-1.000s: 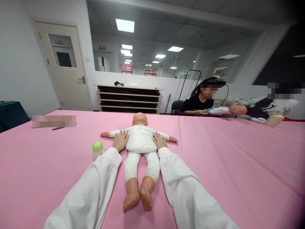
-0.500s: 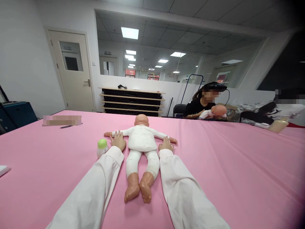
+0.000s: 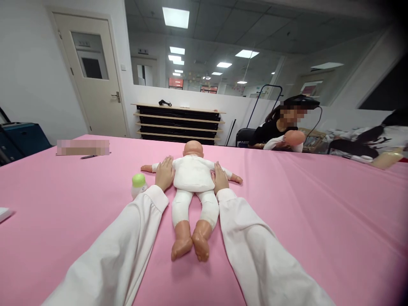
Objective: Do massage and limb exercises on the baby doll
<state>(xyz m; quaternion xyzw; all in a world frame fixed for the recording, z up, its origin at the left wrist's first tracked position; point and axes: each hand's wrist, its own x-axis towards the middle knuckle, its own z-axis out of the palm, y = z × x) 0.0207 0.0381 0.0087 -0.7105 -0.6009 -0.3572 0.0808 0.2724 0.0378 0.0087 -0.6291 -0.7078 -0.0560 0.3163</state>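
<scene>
A baby doll (image 3: 194, 173) in a white suit lies on the pink tablecloth (image 3: 95, 204), its head away from me, arms spread and bare feet toward me. My left hand (image 3: 165, 173) rests against the left side of its torso, over the doll's arm, fingers extended. On the right side, my right hand (image 3: 219, 176) touches the torso by the armpit, its fingers stretched out too. Neither hand is closed around the doll. Just left of my left wrist stands a small bottle (image 3: 139, 185) with a green cap.
A blurred box-like item (image 3: 83, 147) and a dark pen (image 3: 89, 157) lie at the far left. A white object (image 3: 4, 213) sits at the left edge. Beyond the table a seated person (image 3: 270, 127) holds another doll (image 3: 293, 137); bottle (image 3: 387, 158) at far right.
Both hands have moved inward from the doll's forearms to the sides of its torso. The camera view has tilted down slightly.
</scene>
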